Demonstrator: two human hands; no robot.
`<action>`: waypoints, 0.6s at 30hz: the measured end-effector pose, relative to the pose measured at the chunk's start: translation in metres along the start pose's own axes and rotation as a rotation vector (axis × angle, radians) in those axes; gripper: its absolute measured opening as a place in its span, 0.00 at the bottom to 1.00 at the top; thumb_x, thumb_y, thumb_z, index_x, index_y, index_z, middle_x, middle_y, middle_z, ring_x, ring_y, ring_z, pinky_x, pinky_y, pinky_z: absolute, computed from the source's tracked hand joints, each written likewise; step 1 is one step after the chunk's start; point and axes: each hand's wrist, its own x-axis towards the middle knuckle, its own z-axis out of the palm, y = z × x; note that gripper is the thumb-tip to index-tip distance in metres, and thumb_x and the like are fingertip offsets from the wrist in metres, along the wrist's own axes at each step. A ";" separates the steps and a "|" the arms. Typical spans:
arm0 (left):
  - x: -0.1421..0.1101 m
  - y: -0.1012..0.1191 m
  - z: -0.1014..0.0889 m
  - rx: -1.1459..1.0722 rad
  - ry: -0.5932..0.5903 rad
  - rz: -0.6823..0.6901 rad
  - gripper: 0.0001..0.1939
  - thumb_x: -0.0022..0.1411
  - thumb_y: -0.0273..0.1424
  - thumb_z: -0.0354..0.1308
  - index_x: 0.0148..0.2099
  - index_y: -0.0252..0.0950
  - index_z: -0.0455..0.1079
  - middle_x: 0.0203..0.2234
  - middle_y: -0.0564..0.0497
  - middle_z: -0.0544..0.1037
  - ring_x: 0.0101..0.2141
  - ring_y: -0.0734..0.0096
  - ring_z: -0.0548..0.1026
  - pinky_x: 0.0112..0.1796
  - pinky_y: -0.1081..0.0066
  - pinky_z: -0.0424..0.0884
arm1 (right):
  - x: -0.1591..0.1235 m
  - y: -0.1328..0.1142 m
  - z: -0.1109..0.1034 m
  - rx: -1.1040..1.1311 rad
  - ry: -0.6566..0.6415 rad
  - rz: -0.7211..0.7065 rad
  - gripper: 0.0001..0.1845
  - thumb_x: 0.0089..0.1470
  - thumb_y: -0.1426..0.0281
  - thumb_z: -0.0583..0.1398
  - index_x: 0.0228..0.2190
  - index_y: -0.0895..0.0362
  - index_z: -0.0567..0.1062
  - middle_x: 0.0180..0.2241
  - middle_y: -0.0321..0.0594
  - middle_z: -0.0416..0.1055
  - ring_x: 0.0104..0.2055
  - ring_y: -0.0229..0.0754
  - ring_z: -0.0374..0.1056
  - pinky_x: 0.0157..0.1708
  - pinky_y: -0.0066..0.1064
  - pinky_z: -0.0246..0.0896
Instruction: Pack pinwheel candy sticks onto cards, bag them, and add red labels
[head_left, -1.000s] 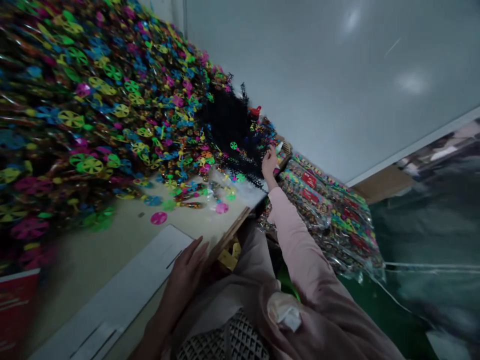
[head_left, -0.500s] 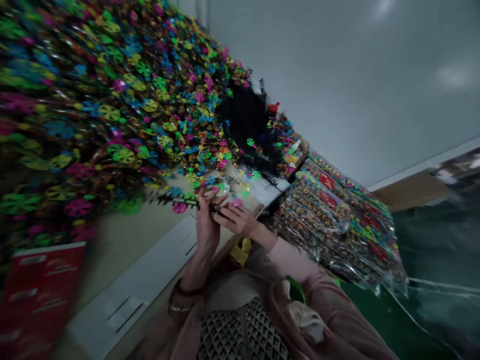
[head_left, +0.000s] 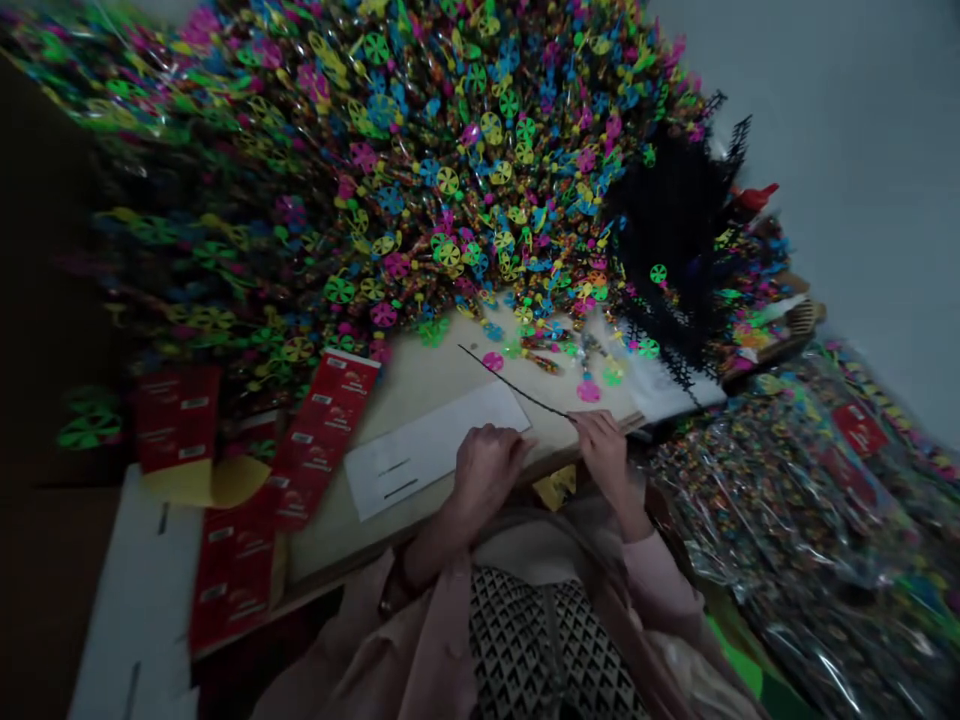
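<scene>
My right hand (head_left: 602,452) is closed, pinching one end of a thin black strip (head_left: 517,389) between thumb and fingers. From there the strip slants up and left over the pale tabletop (head_left: 409,375). My left hand (head_left: 487,468) is curled into a fist, palm down, at the right end of a white card (head_left: 427,450) with slits in it. Whatever those fingers hold, if anything, is hidden. Beyond the strip lie a pink pinwheel (head_left: 493,361) and several clear tubes of small coloured pieces with pinwheel tops.
A big heap of pinwheel-topped tubes (head_left: 450,180) fills the back. Black toothed strips (head_left: 667,220) are piled at back right. Red printed label sheets (head_left: 326,425) lie on the left, near another white card (head_left: 142,590). Filled clear bags (head_left: 757,510) stand at right.
My hands, close together around the black strip before, are now apart. The strip stays in my right hand; my left hand has come down beside the white card. My view has swung left.
</scene>
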 end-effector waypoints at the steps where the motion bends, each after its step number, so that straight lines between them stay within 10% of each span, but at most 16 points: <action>1: -0.006 -0.001 -0.001 0.081 0.057 0.068 0.17 0.67 0.41 0.48 0.46 0.37 0.73 0.39 0.42 0.78 0.47 0.57 0.72 0.50 0.58 0.63 | 0.001 -0.007 0.003 0.052 -0.076 -0.036 0.18 0.61 0.75 0.50 0.45 0.52 0.76 0.38 0.44 0.76 0.41 0.46 0.68 0.43 0.43 0.67; 6: -0.007 -0.028 0.010 0.349 -0.147 0.181 0.11 0.66 0.27 0.48 0.46 0.35 0.70 0.39 0.43 0.76 0.45 0.60 0.71 0.49 0.59 0.63 | 0.027 -0.032 0.027 0.279 -0.430 -0.201 0.13 0.61 0.72 0.53 0.41 0.55 0.77 0.35 0.41 0.75 0.40 0.42 0.68 0.41 0.35 0.66; 13: 0.010 -0.084 0.018 0.458 -0.122 -0.068 0.14 0.70 0.31 0.42 0.46 0.33 0.68 0.45 0.41 0.70 0.47 0.59 0.67 0.40 0.65 0.69 | 0.109 0.015 0.056 -0.288 -0.237 0.226 0.16 0.59 0.67 0.56 0.48 0.59 0.71 0.50 0.53 0.68 0.54 0.52 0.61 0.51 0.45 0.56; 18: 0.013 -0.093 0.027 0.457 -0.106 -0.019 0.13 0.69 0.26 0.41 0.48 0.33 0.66 0.41 0.42 0.72 0.45 0.60 0.69 0.42 0.63 0.67 | 0.092 0.004 0.065 -0.262 -0.304 0.244 0.12 0.59 0.68 0.54 0.43 0.59 0.70 0.40 0.48 0.72 0.44 0.49 0.67 0.43 0.38 0.60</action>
